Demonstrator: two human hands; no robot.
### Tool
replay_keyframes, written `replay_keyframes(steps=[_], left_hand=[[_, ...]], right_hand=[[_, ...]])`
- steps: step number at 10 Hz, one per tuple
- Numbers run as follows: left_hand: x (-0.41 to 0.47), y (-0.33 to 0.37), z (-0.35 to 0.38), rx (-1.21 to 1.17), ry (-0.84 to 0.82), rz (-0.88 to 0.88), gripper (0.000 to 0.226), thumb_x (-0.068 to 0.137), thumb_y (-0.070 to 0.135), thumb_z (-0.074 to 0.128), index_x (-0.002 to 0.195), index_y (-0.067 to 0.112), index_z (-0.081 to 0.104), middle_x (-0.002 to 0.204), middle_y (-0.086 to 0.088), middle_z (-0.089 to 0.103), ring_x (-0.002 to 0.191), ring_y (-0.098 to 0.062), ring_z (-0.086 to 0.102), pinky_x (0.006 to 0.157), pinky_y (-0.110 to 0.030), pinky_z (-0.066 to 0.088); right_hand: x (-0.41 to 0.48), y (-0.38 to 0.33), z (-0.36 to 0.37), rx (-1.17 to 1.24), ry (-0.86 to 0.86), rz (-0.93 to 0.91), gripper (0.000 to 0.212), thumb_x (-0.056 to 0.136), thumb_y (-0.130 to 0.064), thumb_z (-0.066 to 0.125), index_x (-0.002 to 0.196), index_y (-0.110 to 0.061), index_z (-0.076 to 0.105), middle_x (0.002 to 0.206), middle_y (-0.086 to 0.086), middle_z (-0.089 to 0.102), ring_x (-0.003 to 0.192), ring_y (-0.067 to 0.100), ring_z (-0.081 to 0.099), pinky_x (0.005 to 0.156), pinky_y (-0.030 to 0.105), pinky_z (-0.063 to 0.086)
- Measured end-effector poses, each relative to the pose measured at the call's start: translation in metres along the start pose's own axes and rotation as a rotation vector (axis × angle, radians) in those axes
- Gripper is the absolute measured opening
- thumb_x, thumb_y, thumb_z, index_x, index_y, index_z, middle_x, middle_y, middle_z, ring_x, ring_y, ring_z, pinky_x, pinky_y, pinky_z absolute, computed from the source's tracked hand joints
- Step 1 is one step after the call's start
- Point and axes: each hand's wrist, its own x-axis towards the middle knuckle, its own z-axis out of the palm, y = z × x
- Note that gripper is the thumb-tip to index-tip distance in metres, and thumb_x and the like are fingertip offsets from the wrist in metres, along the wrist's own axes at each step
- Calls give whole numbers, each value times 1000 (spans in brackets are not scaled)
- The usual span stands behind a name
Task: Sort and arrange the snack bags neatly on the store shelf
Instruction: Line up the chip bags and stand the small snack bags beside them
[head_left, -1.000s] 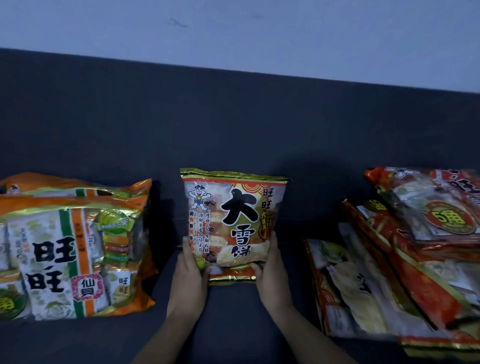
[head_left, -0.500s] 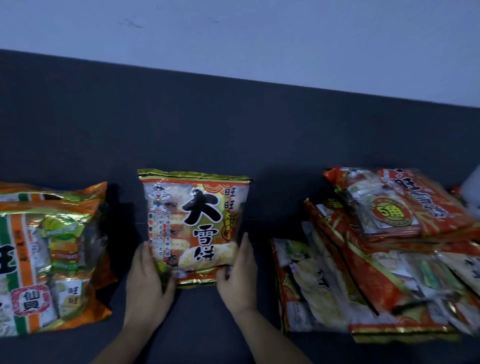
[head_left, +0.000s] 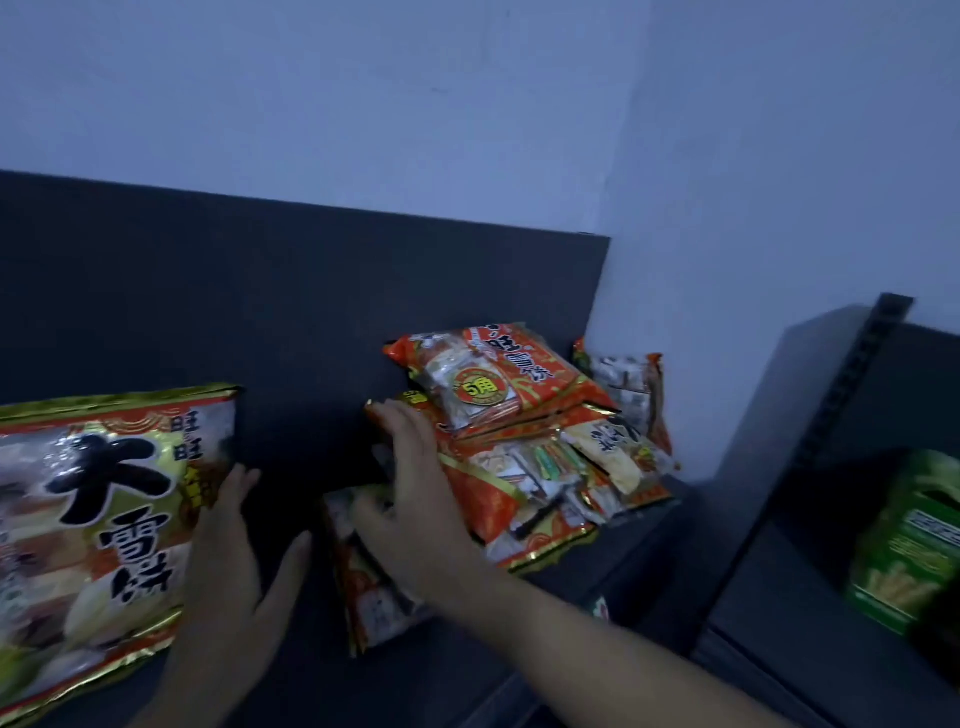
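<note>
Shelf (head_left: 426, 675): right hand (head_left: 415, 499) now on snack pile (head_left: 540, 467)

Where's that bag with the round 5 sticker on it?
In the head view, the sticker bag lies right of centre, topmost on the pile of red snack bags at the right end of the shelf, just beyond the right hand.

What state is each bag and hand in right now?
gold-trimmed bag, upright on the shelf.
left hand, fingers straight, touching gold-trimmed bag's edge.
right hand, laid flat on red bag pile.
red bag pile, heaped, crooked.
green box, upright, neighbouring shelf.
</note>
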Motion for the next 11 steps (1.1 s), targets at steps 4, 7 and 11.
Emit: replay_keyframes(steps=[4, 7, 11], left_hand=[[66, 122, 45, -147, -361, 51, 102, 72, 58, 58, 150, 15, 8, 145, 8, 32, 135, -17, 32, 111, -38, 28], [113, 150, 102, 73, -439, -64, 122, 59, 70, 60, 148, 26, -10, 153, 5, 22, 142, -22, 16, 118, -44, 6], [148, 211, 149, -215, -418, 121, 92, 93, 19, 54, 147, 34, -19, 127, 22, 39, 103, 6, 48, 83, -10, 40]], right_hand=[[35, 120, -182, -526, 137, 263, 59, 85, -29, 61, 137, -10, 40, 136, 7, 44, 128, 20, 40, 108, 38, 32], [97, 177, -208, -317, -479, 429, 98, 72, -55, 71, 147, -37, 10, 137, -8, 48, 125, 16, 48, 97, 24, 37], [106, 243, -225, 161, -115, 305, 77, 65, -33, 84, 132, -29, 47, 122, -9, 61, 111, 10, 59, 98, 41, 47]])
